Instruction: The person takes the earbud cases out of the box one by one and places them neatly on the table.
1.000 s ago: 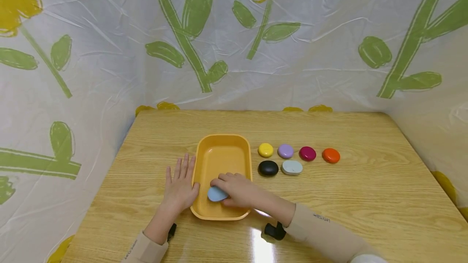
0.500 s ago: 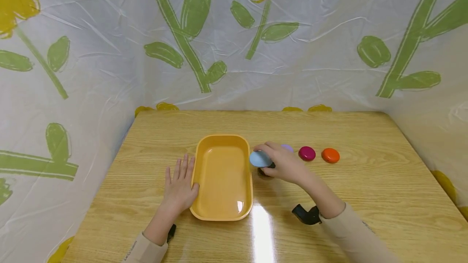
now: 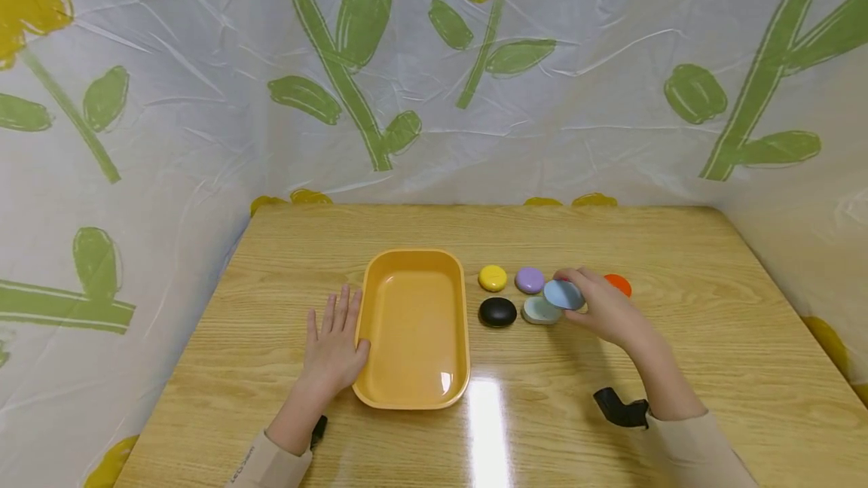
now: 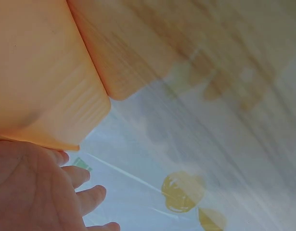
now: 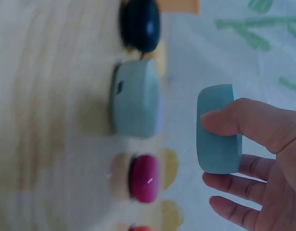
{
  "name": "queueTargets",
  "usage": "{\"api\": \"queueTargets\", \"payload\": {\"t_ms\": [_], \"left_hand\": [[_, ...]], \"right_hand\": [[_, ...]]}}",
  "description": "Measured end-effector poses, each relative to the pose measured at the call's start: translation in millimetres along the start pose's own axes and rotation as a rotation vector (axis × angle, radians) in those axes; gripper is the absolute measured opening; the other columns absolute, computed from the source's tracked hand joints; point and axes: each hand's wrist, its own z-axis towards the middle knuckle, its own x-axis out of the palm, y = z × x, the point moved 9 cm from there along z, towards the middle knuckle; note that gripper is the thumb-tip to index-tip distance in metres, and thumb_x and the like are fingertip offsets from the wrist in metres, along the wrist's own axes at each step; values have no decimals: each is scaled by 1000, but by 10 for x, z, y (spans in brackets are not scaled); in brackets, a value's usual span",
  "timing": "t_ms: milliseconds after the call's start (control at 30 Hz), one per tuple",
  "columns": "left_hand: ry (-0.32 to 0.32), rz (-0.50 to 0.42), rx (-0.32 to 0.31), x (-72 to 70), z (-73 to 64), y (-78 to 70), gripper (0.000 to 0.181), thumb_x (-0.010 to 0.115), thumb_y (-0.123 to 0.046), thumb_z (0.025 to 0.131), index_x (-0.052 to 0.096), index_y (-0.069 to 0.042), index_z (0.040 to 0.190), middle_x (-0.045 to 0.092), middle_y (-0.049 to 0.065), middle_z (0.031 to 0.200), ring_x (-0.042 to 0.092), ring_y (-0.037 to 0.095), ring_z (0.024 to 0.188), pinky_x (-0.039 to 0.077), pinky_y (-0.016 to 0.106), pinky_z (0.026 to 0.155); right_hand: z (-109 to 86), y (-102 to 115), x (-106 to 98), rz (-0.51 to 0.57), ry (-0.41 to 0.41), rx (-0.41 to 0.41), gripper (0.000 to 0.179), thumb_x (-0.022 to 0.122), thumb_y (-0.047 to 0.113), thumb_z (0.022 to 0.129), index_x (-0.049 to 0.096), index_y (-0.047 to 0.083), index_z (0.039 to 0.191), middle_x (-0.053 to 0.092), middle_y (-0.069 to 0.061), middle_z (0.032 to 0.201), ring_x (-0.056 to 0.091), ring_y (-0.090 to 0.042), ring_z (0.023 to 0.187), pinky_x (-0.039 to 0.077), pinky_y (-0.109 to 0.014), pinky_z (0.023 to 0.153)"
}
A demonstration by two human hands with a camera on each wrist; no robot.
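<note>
My right hand (image 3: 606, 315) holds a light blue, rounded oval case-like piece (image 3: 563, 294) above the table, right of the tray. In the right wrist view the thumb presses one face of the blue piece (image 5: 217, 149), with fingers behind it. Below it sits a pale grey-green oval case (image 3: 539, 312) with a small dark slot. A glossy magenta disc (image 5: 146, 178) shows in the right wrist view; the right hand hides it from the head view. My left hand (image 3: 334, 349) lies flat, fingers spread, beside the yellow-orange tray (image 3: 468, 345), thumb at its left rim.
Right of the tray stand a yellow disc (image 3: 492, 278), a purple disc (image 3: 530, 280) and a black oval piece (image 3: 498, 312). An orange disc (image 3: 618, 285) is partly behind the right hand. A fabric backdrop (image 3: 542, 119) hangs beyond the wooden table (image 3: 542, 428).
My right hand has lifted the blue piece out of the tray and carried it right, past the black and pale pieces. The left hand stays put.
</note>
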Motion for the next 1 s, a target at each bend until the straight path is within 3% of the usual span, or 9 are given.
{"api": "queueTargets", "payload": {"t_ms": [400,800,1000], "left_hand": [[-11,3,-3,4,4,13,70,41,-28,92,5,-10,148,-1,11,153,1,33,139,-6,57,107],[-5,11,-6,-18,2,-4,69,42,-28,92,6,-10,148,0,12,153,2,33,139,-3,57,107],[-16,6,6,-35,-1,-15,69,43,-27,91,8,-9,148,2,12,153,4,34,139,-2,58,107]], "right_hand": [[-244,-533,225,-39,98,102,51,73,3,71,49,3,117,51,-27,106,53,-40,92,46,-55,76],[-265,-586,340,-18,108,87,52,73,3,72,49,0,118,52,-29,109,54,-41,95,45,-58,80],[-272,-559,263,29,112,80,57,71,5,75,44,-2,125,50,-29,110,54,-40,95,46,-56,79]]}}
